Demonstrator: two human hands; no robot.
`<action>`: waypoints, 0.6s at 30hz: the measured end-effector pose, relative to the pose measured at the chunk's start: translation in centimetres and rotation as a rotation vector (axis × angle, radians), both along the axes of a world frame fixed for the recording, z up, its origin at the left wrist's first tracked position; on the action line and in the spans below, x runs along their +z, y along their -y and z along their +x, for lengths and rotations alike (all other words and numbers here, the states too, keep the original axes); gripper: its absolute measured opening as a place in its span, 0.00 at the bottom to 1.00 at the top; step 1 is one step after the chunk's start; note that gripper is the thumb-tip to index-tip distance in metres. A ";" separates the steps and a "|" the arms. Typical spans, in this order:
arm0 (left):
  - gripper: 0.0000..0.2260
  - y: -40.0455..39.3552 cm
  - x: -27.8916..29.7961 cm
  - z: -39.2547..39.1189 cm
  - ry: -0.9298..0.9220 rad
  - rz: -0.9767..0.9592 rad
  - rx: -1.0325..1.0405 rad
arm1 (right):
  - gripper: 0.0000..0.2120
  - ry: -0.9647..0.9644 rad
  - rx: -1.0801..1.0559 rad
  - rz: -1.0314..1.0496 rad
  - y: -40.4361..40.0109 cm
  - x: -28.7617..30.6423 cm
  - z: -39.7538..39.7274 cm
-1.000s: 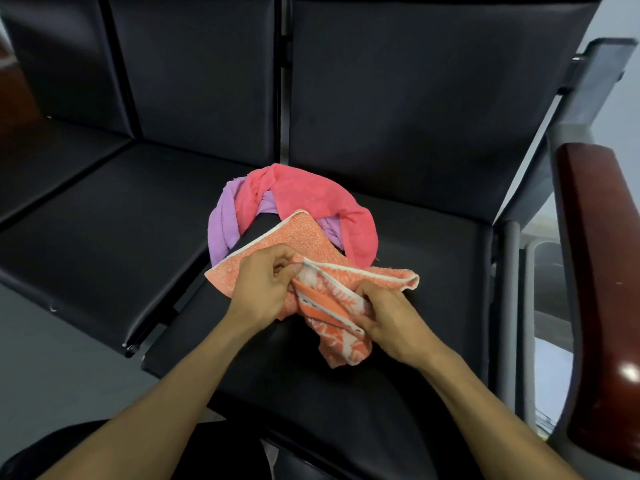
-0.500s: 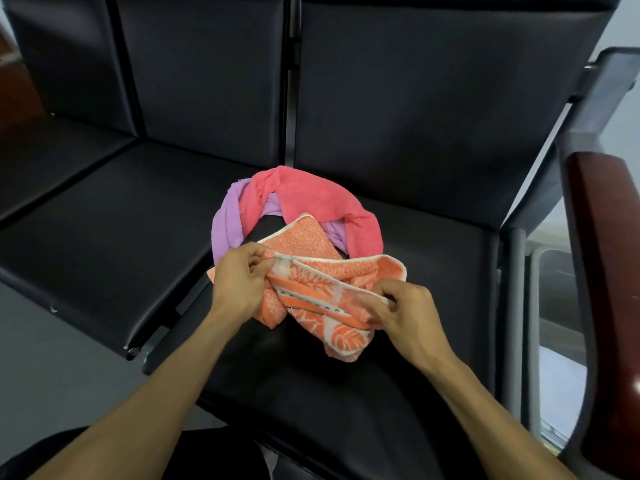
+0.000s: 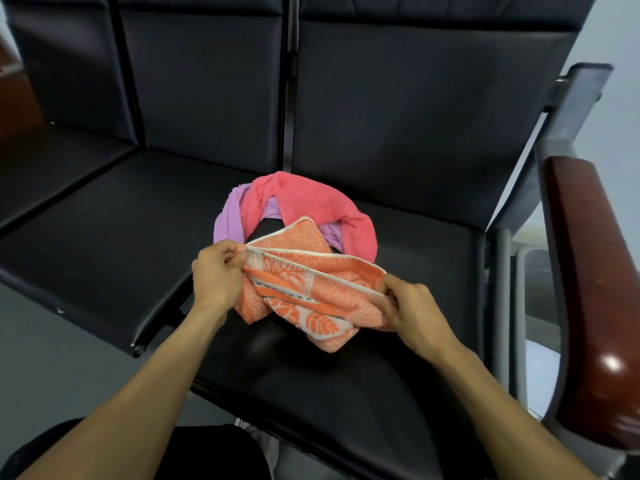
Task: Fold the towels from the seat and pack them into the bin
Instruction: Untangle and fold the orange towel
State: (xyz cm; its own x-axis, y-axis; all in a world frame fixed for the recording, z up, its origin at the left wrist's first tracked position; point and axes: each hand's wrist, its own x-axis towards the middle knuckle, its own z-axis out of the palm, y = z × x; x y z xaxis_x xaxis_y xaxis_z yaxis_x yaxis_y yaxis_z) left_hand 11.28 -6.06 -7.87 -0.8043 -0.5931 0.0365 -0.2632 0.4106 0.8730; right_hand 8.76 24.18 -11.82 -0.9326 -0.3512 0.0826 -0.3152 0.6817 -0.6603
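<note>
Early stage. Left hand (image 3: 217,271) and right hand (image 3: 414,311) each pinch an end of the orange leaf-patterned terry towel (image 3: 311,292), stretched above the black padded bench (image 3: 104,233). Pink towel (image 3: 311,202) and lilac towel (image 3: 228,220) lie unfolded behind. No bin visible.

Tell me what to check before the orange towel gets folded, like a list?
1. Left hand pinches a corner of the orange towel: ok.
2. Right hand has a grip on the other end: ok.
3. Towel's top edge pulled straight between the hands: ok, but the lower part hangs bunched: not ok.
4. Pink towel and purple towel free of the orange one: cannot tell, its far corner lies against them.
5. Bare black seat in front for laying it flat: ok.
6. Bin within reach: cannot tell, none in view.
</note>
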 end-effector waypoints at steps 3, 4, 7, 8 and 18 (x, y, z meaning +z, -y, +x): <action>0.07 0.4 0.2 0.4 -0.007 0.013 0.036 | 0.22 -0.050 -0.100 0.038 -0.1 1.5 0.3; 0.07 0.7 0.2 0.5 -0.007 0.015 0.049 | 0.21 -0.027 -0.087 0.031 -0.2 1.5 0.3; 0.07 1.4 0.3 0.9 -0.016 0.047 0.084 | 0.12 0.090 0.036 -0.032 -0.4 1.3 0.6; 0.07 1.5 0.3 1.0 -0.020 0.063 0.092 | 0.11 0.137 0.060 -0.095 -0.4 1.3 1.0; 0.07 2.2 0.5 1.2 -0.033 0.104 0.102 | 0.15 -0.185 0.128 0.337 0.1 1.5 2.0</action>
State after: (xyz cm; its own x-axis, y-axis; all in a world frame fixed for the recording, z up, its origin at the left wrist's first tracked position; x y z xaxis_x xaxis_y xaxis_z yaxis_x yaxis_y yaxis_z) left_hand 12.43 -8.28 -7.34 -0.7390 -0.6737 -0.0035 -0.2690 0.2902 0.9184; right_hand 10.74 24.11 -10.31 -0.8596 -0.5000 0.1051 -0.5043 0.7977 -0.3307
